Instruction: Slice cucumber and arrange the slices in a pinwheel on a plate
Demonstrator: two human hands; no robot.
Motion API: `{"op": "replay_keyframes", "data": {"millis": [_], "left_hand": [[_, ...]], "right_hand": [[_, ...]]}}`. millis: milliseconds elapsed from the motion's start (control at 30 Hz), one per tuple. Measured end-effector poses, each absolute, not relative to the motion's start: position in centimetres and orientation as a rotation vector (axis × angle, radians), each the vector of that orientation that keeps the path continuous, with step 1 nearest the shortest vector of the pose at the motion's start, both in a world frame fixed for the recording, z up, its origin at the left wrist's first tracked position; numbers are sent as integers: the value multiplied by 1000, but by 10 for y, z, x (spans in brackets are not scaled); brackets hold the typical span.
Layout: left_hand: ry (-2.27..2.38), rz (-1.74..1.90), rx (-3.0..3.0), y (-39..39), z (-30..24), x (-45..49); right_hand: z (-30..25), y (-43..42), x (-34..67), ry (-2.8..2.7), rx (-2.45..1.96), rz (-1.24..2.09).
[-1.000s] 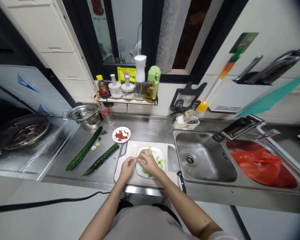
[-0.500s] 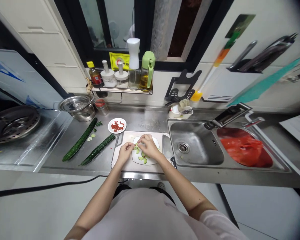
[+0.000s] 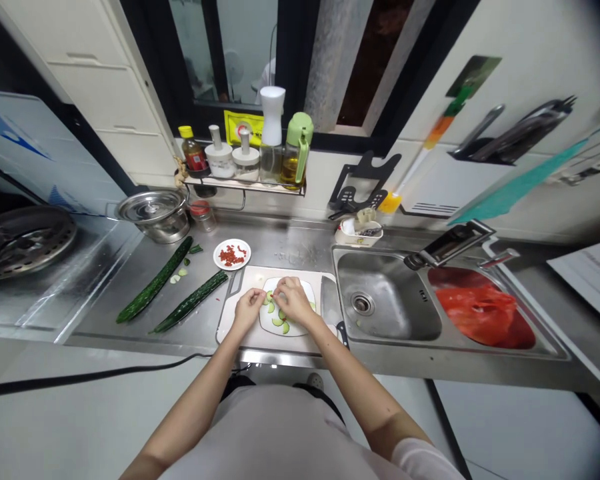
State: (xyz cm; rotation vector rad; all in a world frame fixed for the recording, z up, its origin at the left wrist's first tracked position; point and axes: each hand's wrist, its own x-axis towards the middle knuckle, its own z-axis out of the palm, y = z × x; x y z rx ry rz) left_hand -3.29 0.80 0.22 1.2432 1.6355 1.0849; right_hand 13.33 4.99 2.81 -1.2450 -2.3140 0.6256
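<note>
Both hands work over a white plate (image 3: 267,325) that lies on a pale cutting board (image 3: 223,331). Several green-rimmed cucumber slices (image 3: 285,327) are spread on the plate. At the plate's left edge, my left hand (image 3: 249,309) is closed in a pinch, fingertips near a slice. My right hand (image 3: 294,301) reaches over the plate's middle with its fingers pinched together. Whatever the fingertips hold is too small to make out. A knife (image 3: 329,298) lies along the board's right side, its black handle near the front edge.
Two whole cucumbers (image 3: 156,281) lie left of the board, with small cut pieces nearby. A small white dish (image 3: 218,261) of chopped red bits stands behind. A lidded pot (image 3: 163,217) is at the back left, and a sink (image 3: 390,293) with a tap (image 3: 447,244) at right.
My hands have drawn slightly apart over the plate, and the right fingers have closed in more. The whole view has shifted a little. The plate and slices stay in place.
</note>
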Motion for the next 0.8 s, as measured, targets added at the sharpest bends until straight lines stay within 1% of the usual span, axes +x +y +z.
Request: {"op": "replay_keyframes", "data": {"millis": [133, 233, 367, 500, 800], "left_hand": [[1909, 894, 1311, 5, 1, -38], [1985, 750, 1406, 6, 3, -37], [2023, 629, 1505, 9, 4, -30], [2032, 589, 1576, 12, 1, -25], [2030, 465, 1628, 20, -3, -19]], "right_hand": [[10, 53, 132, -2415, -1315, 546], [0, 54, 129, -2484, -1335, 477], [-5, 56, 125, -2537, -1348, 411], [-7, 57, 123, -2575, -1351, 373], [-11, 59, 122, -2608, -1363, 392]]}}
